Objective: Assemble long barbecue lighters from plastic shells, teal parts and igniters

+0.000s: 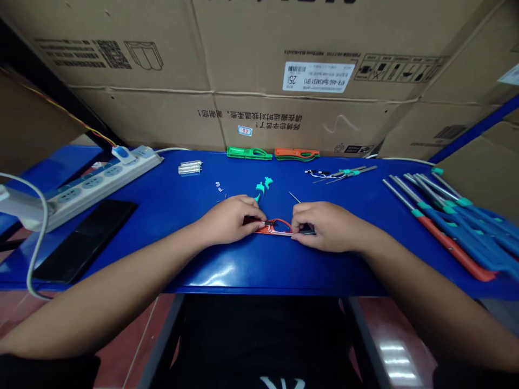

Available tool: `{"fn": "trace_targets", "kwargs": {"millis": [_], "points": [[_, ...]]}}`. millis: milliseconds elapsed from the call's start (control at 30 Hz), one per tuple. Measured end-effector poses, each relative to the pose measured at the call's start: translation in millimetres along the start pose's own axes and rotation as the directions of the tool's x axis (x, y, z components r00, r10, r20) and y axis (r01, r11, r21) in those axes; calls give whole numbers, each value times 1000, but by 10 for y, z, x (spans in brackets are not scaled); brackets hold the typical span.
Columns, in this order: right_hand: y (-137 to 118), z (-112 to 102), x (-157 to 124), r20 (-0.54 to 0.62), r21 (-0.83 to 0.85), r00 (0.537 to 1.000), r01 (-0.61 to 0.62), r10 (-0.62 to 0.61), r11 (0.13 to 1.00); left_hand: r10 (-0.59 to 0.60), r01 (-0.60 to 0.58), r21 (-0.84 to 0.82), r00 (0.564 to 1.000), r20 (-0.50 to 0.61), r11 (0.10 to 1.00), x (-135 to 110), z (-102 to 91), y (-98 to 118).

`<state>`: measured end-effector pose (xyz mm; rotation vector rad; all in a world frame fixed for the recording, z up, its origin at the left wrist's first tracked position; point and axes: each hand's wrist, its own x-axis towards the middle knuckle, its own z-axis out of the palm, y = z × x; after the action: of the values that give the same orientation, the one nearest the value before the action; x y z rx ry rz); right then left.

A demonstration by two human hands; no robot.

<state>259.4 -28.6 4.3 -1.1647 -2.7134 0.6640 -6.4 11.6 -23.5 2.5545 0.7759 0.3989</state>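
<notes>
Inward, left hand (229, 219), right hand (330, 227) pinch orange frame (271, 230)

Black short sleeves (48, 371); white chest logo (283, 383)

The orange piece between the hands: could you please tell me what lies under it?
The orange piece lies on the blue tabletop; anything directly beneath it is hidden.

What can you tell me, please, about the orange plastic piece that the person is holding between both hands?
It is a flat, elongated orange plastic frame around an open oval loop, with a pale line along the loop's lower edge. It appears to lie lengthwise on the blue bench top. The left hand pinches one end, where a dark part shows; the right hand grips the other end.
</notes>
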Motion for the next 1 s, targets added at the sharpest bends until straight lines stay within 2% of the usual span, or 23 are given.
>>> {"fn": "trace_targets", "kwargs": {"millis": [267,400,533,633,800,1000], "points": [[6,26,30,14,9,994,-112,112,994,1,0,52,1000,-26,999,-4,-8,29],[-4,23,13,-16,4,993,-114,114,993,22,-19,54,998,-61,998,-4,-23,55],[6,2,-17,-42,86,993,-102,106,991,34,-30,38,994,-107,999,-4,-31,64],[35,-9,-16,-40,158,998,-43,50,987,39,-35,31,991,-124,999,0,-21,57],[99,-5,3,14,228,991,125,-132,966,32,-27,46,994,-108,999,10,-4,70],[117,16,-6,60,137,968,235,-244,962,56,-48,99,995,-79,994,15,-17,94]]}}
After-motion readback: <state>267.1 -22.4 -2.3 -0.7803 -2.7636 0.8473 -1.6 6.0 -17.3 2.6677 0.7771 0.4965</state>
